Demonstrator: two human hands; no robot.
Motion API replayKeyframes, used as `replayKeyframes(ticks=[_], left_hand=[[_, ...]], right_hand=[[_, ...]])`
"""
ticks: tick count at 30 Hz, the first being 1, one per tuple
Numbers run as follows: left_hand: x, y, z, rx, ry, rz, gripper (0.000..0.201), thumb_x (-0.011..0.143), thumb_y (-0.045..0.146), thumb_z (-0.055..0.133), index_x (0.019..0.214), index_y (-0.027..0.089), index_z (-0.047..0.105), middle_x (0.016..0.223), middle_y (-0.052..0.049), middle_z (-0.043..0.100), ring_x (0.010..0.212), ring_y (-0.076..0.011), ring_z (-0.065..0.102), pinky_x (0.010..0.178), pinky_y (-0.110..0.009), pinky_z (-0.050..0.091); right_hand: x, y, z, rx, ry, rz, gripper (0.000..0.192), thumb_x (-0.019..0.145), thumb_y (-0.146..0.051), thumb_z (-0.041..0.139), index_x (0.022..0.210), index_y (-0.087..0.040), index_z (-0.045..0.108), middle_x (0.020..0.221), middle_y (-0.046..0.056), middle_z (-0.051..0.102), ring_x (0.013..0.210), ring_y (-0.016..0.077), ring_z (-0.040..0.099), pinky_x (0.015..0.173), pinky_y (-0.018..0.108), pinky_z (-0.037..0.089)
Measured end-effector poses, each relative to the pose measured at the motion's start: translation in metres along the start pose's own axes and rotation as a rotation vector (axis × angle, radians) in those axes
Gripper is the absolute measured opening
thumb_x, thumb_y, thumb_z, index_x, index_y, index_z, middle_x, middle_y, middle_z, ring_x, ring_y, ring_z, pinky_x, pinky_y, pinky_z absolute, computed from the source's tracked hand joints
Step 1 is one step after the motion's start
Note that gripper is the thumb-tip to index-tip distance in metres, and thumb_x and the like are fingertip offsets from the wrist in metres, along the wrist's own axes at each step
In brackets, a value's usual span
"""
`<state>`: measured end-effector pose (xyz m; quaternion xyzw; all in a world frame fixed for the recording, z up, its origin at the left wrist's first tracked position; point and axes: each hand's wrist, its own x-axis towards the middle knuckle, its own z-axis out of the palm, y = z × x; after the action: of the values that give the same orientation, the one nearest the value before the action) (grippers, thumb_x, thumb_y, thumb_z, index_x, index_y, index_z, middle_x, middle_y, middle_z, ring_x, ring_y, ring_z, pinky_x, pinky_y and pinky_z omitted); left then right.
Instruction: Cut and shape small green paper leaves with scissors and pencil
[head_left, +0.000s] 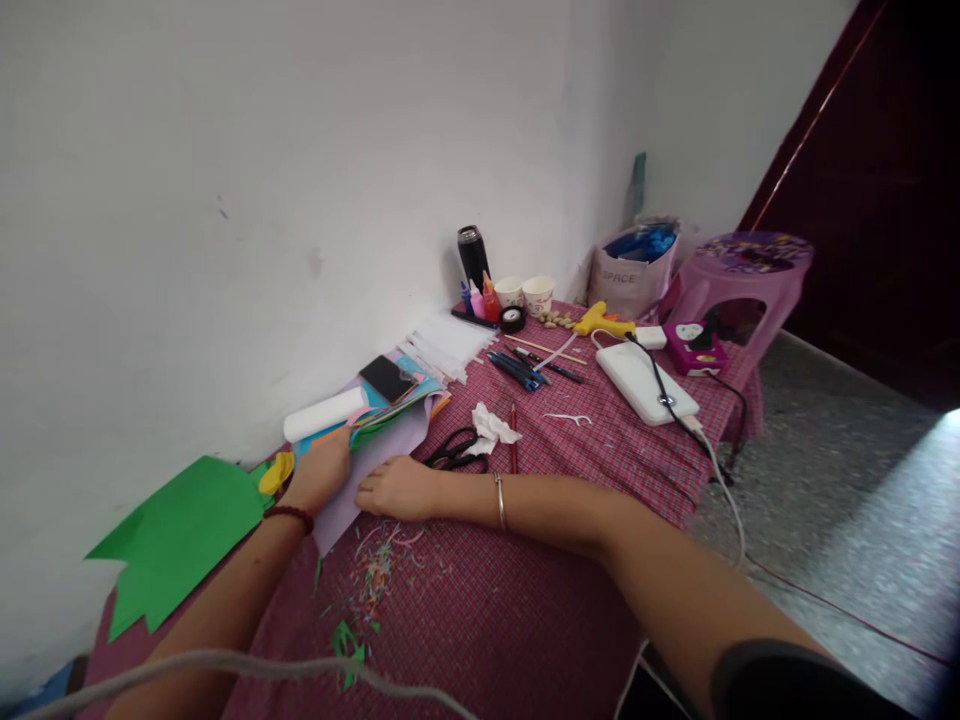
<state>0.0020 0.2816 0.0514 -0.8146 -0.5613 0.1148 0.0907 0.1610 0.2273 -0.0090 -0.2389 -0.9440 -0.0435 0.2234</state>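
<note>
L hand [321,470] fingertips are hidden in the stack of coloured paper sheets [390,410], so its grip can't be confirmed; wrist w/ red bead bracelet, arm extended fwd. R hand [397,489] lies flat, released, palm down on the pale lilac paper sheet [375,462], forearm crossing the red checked tablecloth [525,600]. Lilac sheet's long axis runs from the near-left table area toward the far right, partly under the stack by the wall.

White wall [225,150], grey floor [840,450], purple stool [742,275].
</note>
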Motion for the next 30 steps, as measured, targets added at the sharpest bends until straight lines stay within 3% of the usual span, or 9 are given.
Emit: replayKeyframes(ticks=[12,21,26,30], left_hand=[[0.006,0.003,0.004,0.018,-0.008,-0.062,0.034,0.088,0.013,0.031,0.117,0.012,0.048,0.101,-0.017,0.068,0.090,-0.0260,0.067,0.073,-0.032,0.047],[0.001,0.003,-0.011,0.081,-0.011,-0.058,0.037,0.089,0.013,0.026,0.120,0.011,0.046,0.100,-0.019,0.067,0.088,-0.0287,0.067,0.069,-0.035,0.048],[0.000,0.000,-0.008,0.086,-0.039,-0.078,0.037,0.091,0.014,0.024,0.119,0.009,0.047,0.093,-0.020,0.066,0.078,-0.0294,0.067,0.064,-0.038,0.048],[-0.010,0.011,-0.010,0.022,-0.051,-0.040,0.029,0.094,0.022,0.040,0.117,0.009,0.052,0.100,-0.016,0.064,0.083,-0.0243,0.065,0.070,-0.039,0.051]], right_hand=[[0.019,-0.032,0.001,0.054,0.008,-0.046,0.021,0.095,-0.019,0.041,0.089,-0.016,0.060,0.087,0.006,0.069,0.080,0.0173,0.064,0.062,0.030,0.044],[-0.004,-0.037,-0.013,0.015,0.062,-0.078,0.016,0.094,-0.020,0.043,0.088,-0.018,0.058,0.086,0.004,0.068,0.077,0.0180,0.063,0.059,0.030,0.041],[-0.023,-0.053,-0.038,0.033,0.114,-0.116,0.016,0.093,-0.023,0.045,0.084,-0.020,0.058,0.083,0.002,0.067,0.076,0.0164,0.061,0.058,0.029,0.040],[-0.040,-0.054,-0.092,0.003,0.201,-0.103,0.022,0.095,-0.021,0.038,0.088,-0.022,0.059,0.082,0.001,0.065,0.074,0.0152,0.058,0.058,0.029,0.037]])
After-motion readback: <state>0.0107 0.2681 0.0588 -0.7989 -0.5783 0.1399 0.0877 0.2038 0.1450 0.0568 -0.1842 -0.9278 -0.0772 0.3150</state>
